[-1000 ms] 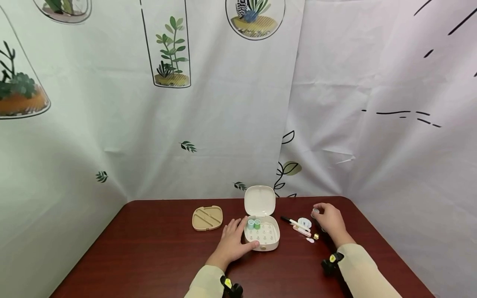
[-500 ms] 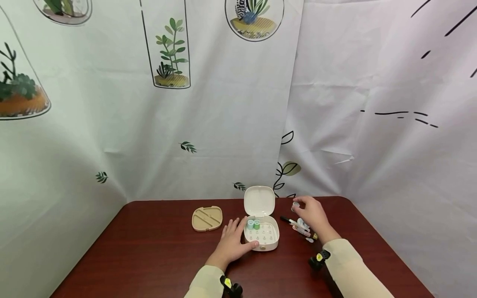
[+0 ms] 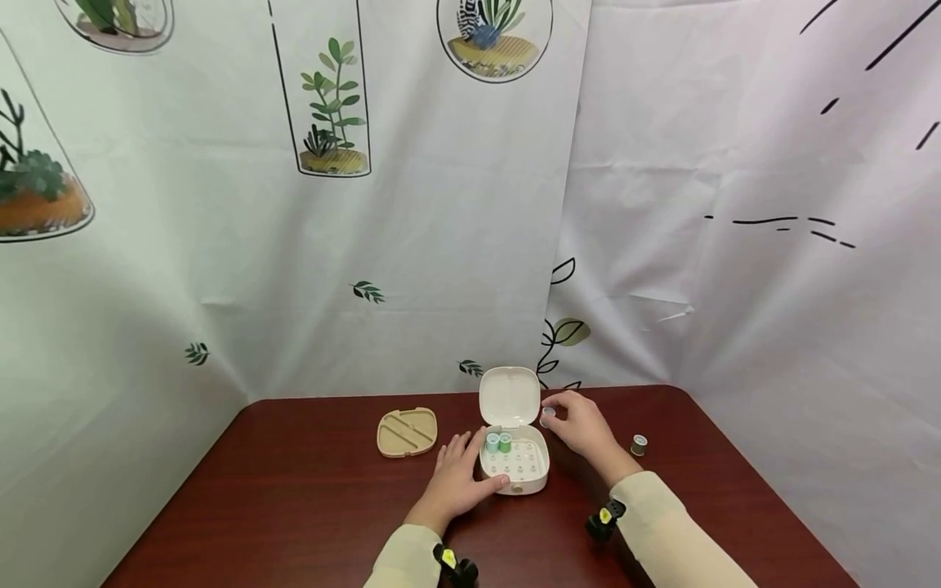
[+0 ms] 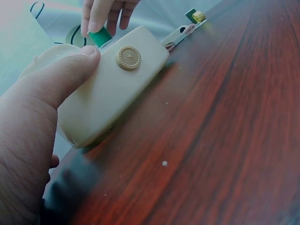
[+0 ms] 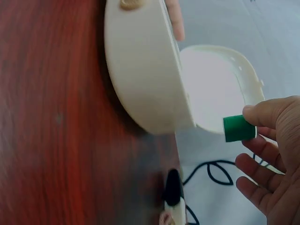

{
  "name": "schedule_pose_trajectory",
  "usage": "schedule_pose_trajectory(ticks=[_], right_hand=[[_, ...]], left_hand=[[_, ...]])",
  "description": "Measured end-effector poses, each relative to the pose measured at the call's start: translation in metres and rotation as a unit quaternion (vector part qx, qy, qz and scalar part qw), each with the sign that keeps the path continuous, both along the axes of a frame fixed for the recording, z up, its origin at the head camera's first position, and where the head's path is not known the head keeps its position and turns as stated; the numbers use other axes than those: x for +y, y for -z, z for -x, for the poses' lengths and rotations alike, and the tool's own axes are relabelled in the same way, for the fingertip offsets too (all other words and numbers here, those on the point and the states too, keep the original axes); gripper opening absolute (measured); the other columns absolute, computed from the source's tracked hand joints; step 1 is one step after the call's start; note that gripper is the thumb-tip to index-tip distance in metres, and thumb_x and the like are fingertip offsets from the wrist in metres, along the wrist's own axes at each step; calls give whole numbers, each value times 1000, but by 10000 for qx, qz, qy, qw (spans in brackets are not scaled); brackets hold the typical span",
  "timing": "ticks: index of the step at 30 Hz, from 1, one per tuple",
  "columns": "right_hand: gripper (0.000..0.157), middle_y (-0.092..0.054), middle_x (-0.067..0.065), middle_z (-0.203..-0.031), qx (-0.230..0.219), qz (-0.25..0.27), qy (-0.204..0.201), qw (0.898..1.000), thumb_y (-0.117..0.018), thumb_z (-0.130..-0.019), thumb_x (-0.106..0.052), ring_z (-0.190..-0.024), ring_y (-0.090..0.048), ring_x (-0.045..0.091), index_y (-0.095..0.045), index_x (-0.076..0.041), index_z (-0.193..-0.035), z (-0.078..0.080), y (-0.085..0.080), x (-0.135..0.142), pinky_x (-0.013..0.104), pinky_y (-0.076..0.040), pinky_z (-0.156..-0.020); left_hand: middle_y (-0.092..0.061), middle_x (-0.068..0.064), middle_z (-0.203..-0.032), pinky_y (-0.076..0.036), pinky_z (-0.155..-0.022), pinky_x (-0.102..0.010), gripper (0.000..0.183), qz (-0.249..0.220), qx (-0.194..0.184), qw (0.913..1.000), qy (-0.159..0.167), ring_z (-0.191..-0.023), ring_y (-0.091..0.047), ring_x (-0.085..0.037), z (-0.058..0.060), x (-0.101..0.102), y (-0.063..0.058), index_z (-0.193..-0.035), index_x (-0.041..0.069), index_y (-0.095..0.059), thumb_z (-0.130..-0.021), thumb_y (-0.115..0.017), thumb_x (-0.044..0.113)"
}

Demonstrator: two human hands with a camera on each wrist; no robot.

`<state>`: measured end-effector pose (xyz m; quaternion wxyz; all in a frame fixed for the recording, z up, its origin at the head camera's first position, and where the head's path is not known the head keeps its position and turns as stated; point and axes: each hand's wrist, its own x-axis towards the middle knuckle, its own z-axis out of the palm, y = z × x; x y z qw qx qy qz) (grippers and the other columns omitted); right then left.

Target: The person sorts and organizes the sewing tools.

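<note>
Dark-red wooden desk [image 3: 279, 506], toward its far edge: your right hand [image 3: 583, 426] pinches a green cylindrical spool [image 5: 239, 129] upright, just right of the white plastic box [image 3: 531, 487] your left hand [image 3: 457, 482] touches straight-fingered.

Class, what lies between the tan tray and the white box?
The left hand, at the side of the white box, and a strip of bare table next to the tan tray; the head view shows this.
</note>
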<state>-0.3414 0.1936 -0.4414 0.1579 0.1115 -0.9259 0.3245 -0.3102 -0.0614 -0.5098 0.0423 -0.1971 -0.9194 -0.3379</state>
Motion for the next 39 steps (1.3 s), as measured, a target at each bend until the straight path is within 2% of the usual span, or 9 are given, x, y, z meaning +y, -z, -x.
schedule_pose_trajectory(ticks=[6, 13, 16, 23, 32, 39], right_hand=[[19, -69, 4, -110, -18, -87, -204, 9998, -80, -87, -16, -106, -65, 25, -75, -13, -105, -1, 8, -17, 50, -52, -93], [14, -68, 2, -104, -86, -294, -463, 9985, -80, -87, -14, -94, -64, 20, -75, -13, -100, -2, 20, -33, 44, -55, -82], [12, -69, 1, -100, -66, -386, -500, 9980, -81, -85, -13, -91, -63, 18, -75, -14, -96, -1, 24, -37, 43, -54, -81], [11, -67, -2, -92, -161, -654, -425, 9968, -82, -83, -14, -85, -61, 16, -76, -15, -92, 1, 29, -42, 40, -53, -76], [14, -72, 1, -98, -311, -877, -243, 9954, -82, -85, -17, -90, -66, 18, -77, -14, -98, 1, 31, -47, 43, -55, -81], [15, -72, -1, -96, -251, -1340, -181, 9905, -81, -87, -22, -87, -66, 16, -77, -15, -99, 2, 30, -51, 41, -55, -80]], left_hand=[[-35, -26, -157, -14, -117, -67, 92, 1, -58, 10000, -11, -147, -25, -47, 2, 0, 3, -159, 16, -33, -87, -66, 63], [-35, -24, -157, -14, -117, -67, 94, -21, -125, 9999, -73, -148, -25, -46, 2, 0, 5, -159, 16, -34, -87, -66, 66], [-36, -23, -157, -14, -117, -67, 94, -29, -113, 9999, -73, -148, -25, -46, 2, 0, 5, -159, 16, -34, -86, -65, 66], [-38, -22, -156, -15, -116, -68, 94, -32, -23, 10000, -44, -147, -27, -47, 1, -1, 4, -159, 15, -34, -86, -66, 65], [-38, -21, -156, -14, -117, -68, 93, -12, 20, 10000, -30, -147, -26, -47, 3, -1, 4, -159, 16, -33, -87, -66, 65], [-38, -22, -155, -15, -116, -68, 93, -25, 9, 10000, -6, -147, -26, -48, 3, -2, 4, -159, 15, -33, -87, -66, 65]])
